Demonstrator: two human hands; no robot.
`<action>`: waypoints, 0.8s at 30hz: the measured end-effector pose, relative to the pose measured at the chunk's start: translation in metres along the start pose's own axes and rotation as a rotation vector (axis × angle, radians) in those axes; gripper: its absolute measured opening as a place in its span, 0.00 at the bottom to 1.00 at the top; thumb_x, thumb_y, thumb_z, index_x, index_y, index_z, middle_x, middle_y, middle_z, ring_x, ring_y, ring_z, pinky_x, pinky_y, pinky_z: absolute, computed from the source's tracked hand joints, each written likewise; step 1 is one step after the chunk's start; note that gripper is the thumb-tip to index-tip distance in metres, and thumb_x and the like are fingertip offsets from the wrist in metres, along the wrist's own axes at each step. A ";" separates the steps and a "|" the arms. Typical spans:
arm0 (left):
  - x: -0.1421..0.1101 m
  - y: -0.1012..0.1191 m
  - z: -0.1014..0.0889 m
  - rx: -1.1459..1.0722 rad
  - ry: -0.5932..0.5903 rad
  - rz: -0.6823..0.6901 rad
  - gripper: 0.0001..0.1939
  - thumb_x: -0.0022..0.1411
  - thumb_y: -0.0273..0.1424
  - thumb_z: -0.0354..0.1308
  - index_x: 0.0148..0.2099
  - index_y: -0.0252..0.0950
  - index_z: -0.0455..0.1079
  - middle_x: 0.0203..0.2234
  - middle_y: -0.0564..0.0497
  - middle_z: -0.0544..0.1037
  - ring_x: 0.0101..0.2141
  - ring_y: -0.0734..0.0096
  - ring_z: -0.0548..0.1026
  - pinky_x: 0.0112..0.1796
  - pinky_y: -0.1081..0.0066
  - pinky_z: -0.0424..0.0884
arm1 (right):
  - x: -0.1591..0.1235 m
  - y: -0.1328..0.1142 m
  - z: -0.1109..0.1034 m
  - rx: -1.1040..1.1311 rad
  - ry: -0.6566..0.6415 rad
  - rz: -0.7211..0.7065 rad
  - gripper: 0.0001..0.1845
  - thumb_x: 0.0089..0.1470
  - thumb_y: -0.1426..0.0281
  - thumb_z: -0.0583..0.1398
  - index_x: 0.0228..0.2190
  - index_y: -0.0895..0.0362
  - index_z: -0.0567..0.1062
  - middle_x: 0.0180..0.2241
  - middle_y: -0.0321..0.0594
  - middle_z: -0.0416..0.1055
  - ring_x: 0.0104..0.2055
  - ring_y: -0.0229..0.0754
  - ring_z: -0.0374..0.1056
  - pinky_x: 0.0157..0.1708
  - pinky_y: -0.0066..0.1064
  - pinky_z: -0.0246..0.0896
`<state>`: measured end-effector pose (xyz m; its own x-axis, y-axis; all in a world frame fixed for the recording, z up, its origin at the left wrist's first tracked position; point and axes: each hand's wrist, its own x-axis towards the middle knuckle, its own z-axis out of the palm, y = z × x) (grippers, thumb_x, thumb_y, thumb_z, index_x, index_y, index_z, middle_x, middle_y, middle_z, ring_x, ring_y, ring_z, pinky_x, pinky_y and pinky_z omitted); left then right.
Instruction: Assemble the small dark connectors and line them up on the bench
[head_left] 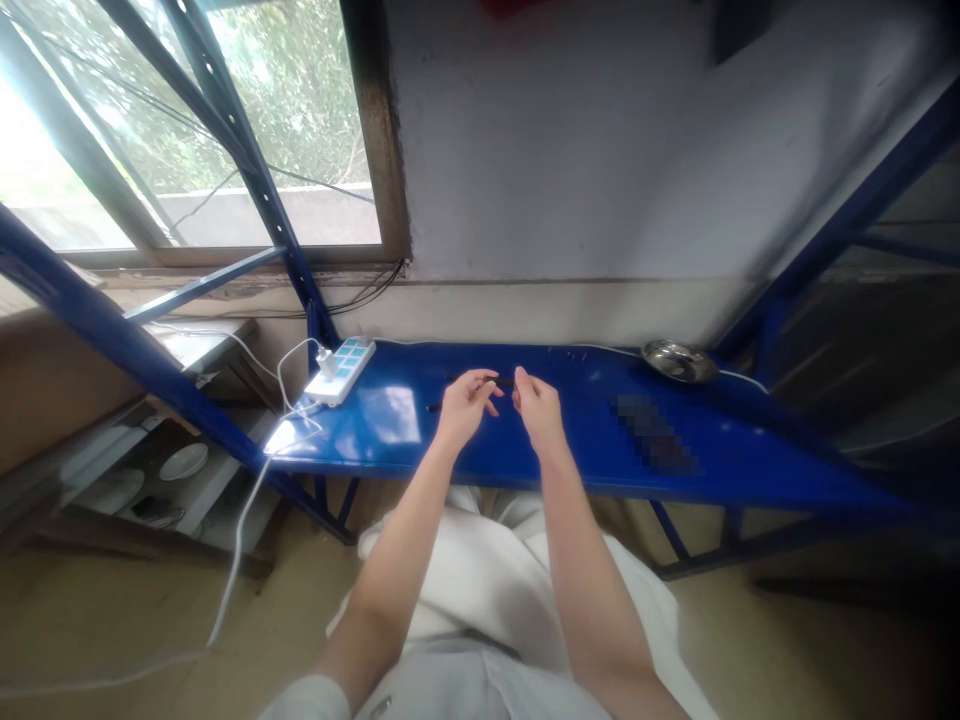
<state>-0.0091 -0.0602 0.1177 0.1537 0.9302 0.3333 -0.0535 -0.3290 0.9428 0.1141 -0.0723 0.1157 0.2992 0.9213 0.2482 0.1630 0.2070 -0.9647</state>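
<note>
Just above the blue table, both hands are at a thin black pen-like stick, which lies roughly level between them. My left hand has its thumb and index finger closed around the stick's left part, with the other fingers loosely curled. My right hand pinches the right end between thumb and curled fingers. A small dark tip shows on the tabletop beside my left hand; the rest of that piece is hidden behind the hand. The stick's exact kind is too small to make out.
A white power strip with a plug and white cable is at the table's left. A shiny metal dish sits at the back right, near a pixelated dark object. Blue frame posts rise at both sides.
</note>
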 end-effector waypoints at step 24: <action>-0.001 0.000 0.006 0.070 0.084 -0.058 0.23 0.60 0.45 0.48 0.20 0.35 0.57 0.13 0.57 0.63 0.16 0.80 0.64 0.23 0.76 0.62 | -0.009 -0.007 0.004 -0.060 0.036 -0.062 0.26 0.50 0.48 0.51 0.15 0.55 0.59 0.16 0.32 0.55 0.21 0.34 0.50 0.21 0.27 0.47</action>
<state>-0.0032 -0.0618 0.1176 0.0708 0.9574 0.2800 0.0222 -0.2821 0.9591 0.1067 -0.0807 0.1201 0.3204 0.8946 0.3115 0.2382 0.2422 -0.9405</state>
